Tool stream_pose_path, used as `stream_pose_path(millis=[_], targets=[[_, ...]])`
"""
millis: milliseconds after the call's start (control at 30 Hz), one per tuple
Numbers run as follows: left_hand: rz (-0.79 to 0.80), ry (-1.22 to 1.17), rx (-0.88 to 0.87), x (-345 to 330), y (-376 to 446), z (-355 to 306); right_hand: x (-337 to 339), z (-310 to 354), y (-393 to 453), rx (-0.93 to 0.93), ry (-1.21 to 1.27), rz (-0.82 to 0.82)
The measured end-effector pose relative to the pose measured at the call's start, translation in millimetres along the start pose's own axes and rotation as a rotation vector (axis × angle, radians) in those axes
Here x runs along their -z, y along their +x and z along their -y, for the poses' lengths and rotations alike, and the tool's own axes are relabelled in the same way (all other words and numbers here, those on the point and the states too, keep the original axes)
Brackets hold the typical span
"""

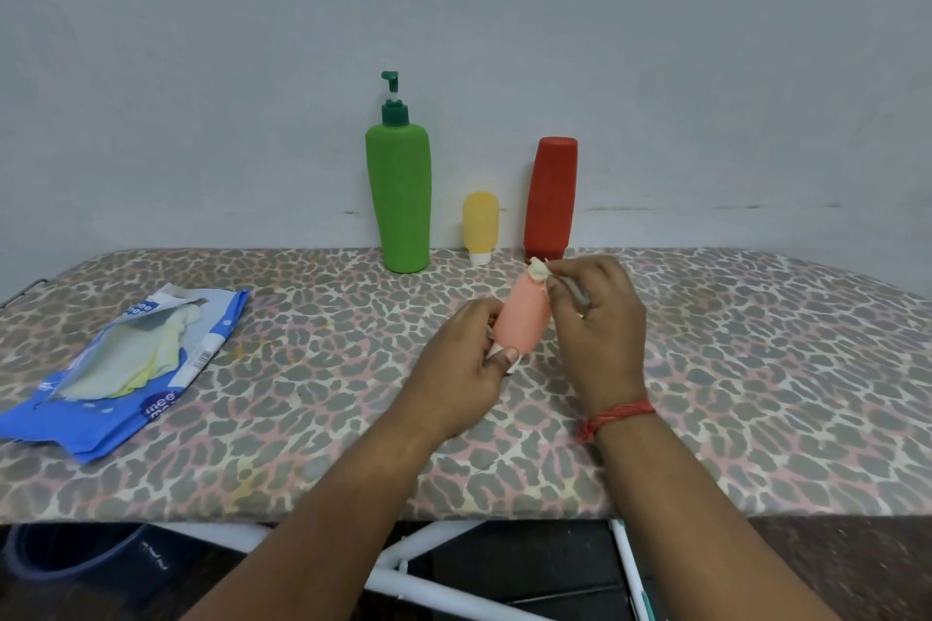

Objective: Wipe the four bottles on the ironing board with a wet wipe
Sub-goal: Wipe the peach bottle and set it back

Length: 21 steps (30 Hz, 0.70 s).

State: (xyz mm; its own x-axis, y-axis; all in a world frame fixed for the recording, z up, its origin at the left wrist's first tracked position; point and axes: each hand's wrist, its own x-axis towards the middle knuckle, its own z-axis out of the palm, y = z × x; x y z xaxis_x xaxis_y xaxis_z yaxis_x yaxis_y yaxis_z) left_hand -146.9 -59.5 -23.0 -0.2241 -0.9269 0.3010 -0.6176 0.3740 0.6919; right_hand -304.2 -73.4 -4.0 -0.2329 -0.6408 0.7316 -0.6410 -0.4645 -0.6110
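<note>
Above the ironing board [302, 419], your left hand [466, 368] grips the pink bottle [522, 318] at its cap end, tilted so your right hand [600, 318] can pinch the wet wipe [538, 270] against its far tip.

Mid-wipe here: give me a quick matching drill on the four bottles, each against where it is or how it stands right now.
Things:
1. green bottle
2. yellow bottle
3. red bottle
4. pink bottle

States:
A. held in the left hand, wipe at its top
B. smallest, standing between two others
C. standing rightmost, cap down
D. has a pump top

Pairs: 1-D, 2-B, 3-C, 4-A
</note>
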Motion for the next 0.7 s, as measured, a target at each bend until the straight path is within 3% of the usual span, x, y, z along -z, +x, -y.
stream_pose_path(millis=[200, 367, 500, 600, 700], targets=[[-0.066, -0.031, 0.027, -1, 0, 3, -10, 6, -4, 0.211, -0.119, 0.189], [-0.053, -0.125, 0.089, 0, 2, 6, -7, 6, -2, 0.006, -0.059, 0.023], [-0.124, -0.429, 0.164, 6, 4, 8, -10, 9, -8, 0.070, 0.002, 0.224], [-0.190, -0.525, 0.185, 11, 5, 11, -9, 6, -13, 0.088, 0.059, 0.393], [-0.136, -0.525, 0.155, 8, 6, 13, -8, 3, -11, 0.036, 0.098, 0.300]])
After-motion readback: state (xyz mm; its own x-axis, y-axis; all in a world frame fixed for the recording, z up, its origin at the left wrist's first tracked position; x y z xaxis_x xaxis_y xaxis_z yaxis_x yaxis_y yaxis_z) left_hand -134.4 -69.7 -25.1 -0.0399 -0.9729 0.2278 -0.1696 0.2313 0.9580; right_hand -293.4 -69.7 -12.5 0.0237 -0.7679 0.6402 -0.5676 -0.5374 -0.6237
